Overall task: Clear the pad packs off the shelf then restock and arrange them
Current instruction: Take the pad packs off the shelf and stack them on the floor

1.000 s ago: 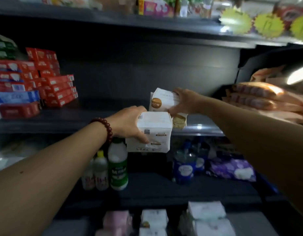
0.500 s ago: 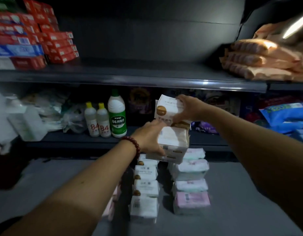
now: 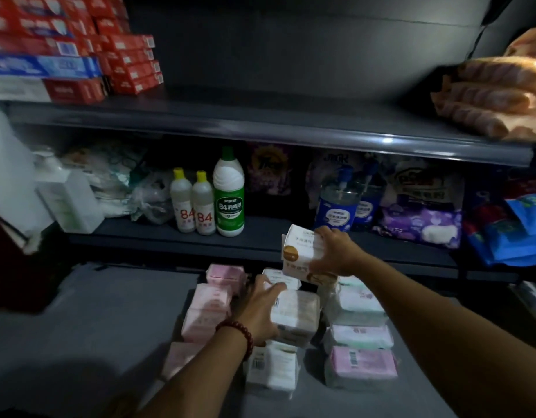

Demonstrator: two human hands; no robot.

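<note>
White pad packs (image 3: 295,312) raised; pastel packs (image 3: 361,362) rowed below.

I'm getting a dim, murky feed, with one small glare spot on the grey metal shelf lip (image 3: 387,140). The red cardboard boxes (image 3: 79,40) top left smear with blur, and straight lines bow near the edges.

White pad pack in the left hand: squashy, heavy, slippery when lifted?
Probably soft: the white pad pack looks pillowy with rounded edges, so it should dent under grip. Likely light: the left hand grips it alone, and the right hand holds two similar packs together. Its wrapper looks like smooth film, so it may slide on the packs below.
</note>
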